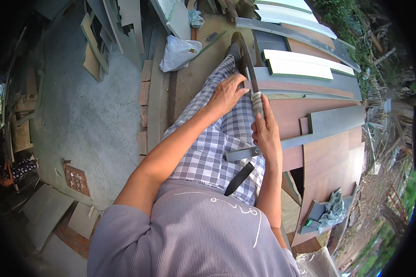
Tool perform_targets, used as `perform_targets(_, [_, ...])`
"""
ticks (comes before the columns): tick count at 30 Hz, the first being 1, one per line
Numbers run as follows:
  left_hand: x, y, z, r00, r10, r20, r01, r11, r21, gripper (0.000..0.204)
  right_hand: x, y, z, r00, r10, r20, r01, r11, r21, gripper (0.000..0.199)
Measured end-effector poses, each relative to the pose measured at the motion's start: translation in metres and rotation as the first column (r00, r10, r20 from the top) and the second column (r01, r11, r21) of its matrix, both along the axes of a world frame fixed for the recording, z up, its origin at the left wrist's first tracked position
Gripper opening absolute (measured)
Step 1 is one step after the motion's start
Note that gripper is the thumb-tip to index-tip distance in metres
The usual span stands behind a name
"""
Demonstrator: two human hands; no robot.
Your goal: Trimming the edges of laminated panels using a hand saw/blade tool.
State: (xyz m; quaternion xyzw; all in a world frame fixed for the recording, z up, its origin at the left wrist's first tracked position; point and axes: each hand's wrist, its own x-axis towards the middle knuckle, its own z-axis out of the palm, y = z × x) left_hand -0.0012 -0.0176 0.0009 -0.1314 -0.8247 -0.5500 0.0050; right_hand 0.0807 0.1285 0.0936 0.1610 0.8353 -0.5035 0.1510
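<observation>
My right hand (266,131) is closed round the pale wrapped handle (258,104) of a long machete-like knife. Its dark, slightly curved blade (249,60) points away from me, over my outstretched leg. To its left, my left hand (227,94) has its thumb and index finger at the near end of a narrow brown wooden strip (300,88), apparently gripping it by its edges. The blade crosses close to that end. A grey L-shaped board (319,125) lies below, its narrow end reaching over my lap. A black strip (239,179) rests on my checked trousers.
Brown panels (330,161) and white strips (300,63) are layered on the right. A bluish cloth (333,210) lies on them. A white bag (179,53) sits ahead, near leaning boards (125,34). Bricks (144,94) edge the concrete floor (90,111) on the left.
</observation>
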Motion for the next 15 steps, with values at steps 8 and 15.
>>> perform_targets(8, [-0.001,0.002,-0.003,0.932,-0.030,0.362,-0.084,0.952,0.294,0.047,0.018,0.012,-0.011,0.973,-0.024,-0.228,0.056,0.989,0.133,0.053])
perform_targets(15, [0.001,0.015,0.004,0.802,-0.131,0.582,-0.080,0.943,0.323,0.040,0.036,0.019,-0.028,0.960,0.029,-0.280,0.019,0.986,0.167,0.053])
